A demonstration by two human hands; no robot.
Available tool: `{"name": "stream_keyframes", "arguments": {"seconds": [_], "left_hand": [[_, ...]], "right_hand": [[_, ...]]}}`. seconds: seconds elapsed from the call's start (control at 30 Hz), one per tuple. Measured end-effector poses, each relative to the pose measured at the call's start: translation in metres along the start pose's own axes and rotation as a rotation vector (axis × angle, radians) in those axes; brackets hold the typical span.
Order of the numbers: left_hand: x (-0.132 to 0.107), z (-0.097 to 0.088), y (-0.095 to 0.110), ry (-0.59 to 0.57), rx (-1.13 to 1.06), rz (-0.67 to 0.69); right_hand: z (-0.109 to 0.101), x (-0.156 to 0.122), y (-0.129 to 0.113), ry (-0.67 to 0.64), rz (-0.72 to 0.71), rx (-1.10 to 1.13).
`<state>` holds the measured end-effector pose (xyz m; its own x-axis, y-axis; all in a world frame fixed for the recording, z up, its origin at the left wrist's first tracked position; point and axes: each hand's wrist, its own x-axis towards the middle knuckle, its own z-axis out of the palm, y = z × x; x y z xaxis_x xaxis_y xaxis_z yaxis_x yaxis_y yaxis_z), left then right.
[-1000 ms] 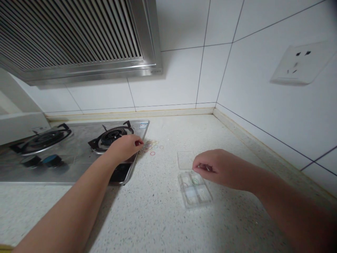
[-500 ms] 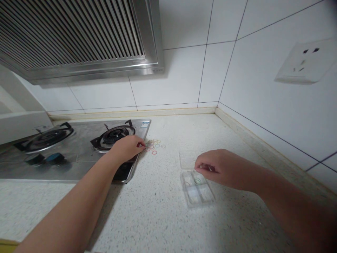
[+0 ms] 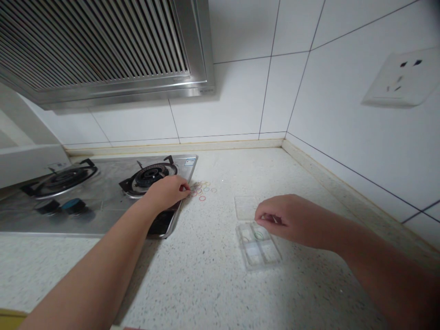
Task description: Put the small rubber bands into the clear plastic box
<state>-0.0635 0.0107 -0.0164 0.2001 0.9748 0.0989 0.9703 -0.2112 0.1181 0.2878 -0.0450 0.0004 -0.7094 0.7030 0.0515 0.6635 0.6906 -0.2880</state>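
Note:
Several small coloured rubber bands (image 3: 202, 189) lie scattered on the speckled counter beside the stove corner. My left hand (image 3: 167, 193) reaches to their left edge, fingers pinched together at the bands; what they grip is too small to name. My right hand (image 3: 288, 217) hovers over a clear plastic compartment box (image 3: 258, 246), fingers pinched closed on something thin. A green band (image 3: 258, 235) lies in one back compartment. The box's clear lid (image 3: 244, 207) lies flat just behind it.
A steel gas stove (image 3: 103, 201) with two burners and two knobs sits at the left. A range hood (image 3: 103, 50) hangs above it. White tiled walls meet at a corner, with a wall socket (image 3: 400, 82) at the right.
Both hands have stayed almost in place. My left fingertips have shifted slightly toward the bands. The view has drifted a little.

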Motion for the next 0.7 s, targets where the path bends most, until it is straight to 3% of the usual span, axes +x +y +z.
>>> {"name": "stream_keyframes", "arguments": {"seconds": [0.4,0.7], "left_hand": [[-0.006,-0.01,0.016,0.068,-0.191,0.031],[-0.011,-0.008,0.036,0.025,-0.415,0.09]], "right_hand": [[-0.002,-0.001,-0.002,0.001,0.009,-0.003],[-0.003,0.0,-0.004,-0.005,0.01,-0.021]]}}
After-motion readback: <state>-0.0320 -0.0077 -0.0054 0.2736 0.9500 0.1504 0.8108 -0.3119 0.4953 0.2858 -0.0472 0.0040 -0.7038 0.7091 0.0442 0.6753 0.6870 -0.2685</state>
